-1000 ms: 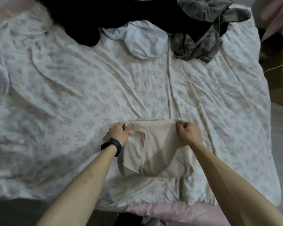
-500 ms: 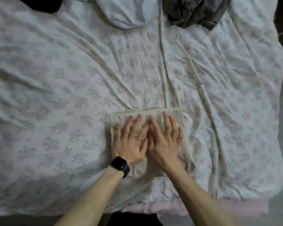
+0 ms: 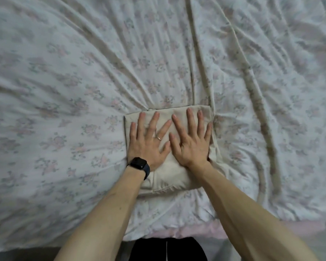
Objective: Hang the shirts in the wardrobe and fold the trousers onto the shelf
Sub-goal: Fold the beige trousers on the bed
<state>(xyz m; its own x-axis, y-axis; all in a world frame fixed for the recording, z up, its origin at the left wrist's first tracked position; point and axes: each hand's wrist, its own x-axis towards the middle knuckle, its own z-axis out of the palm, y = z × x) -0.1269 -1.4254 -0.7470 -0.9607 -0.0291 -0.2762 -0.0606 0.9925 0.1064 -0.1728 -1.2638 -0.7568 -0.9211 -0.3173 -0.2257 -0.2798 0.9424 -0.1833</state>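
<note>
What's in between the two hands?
Only a thin strip of the folded trousers. The head view shows the left hand and the right hand pressing flat on them side by side, with the thumbs nearly meeting.

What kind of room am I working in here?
Most likely a bedroom. The left hand and right hand press folded beige trousers flat on a bed covered by a wrinkled floral sheet, with a pink layer showing at its near edge.
</note>
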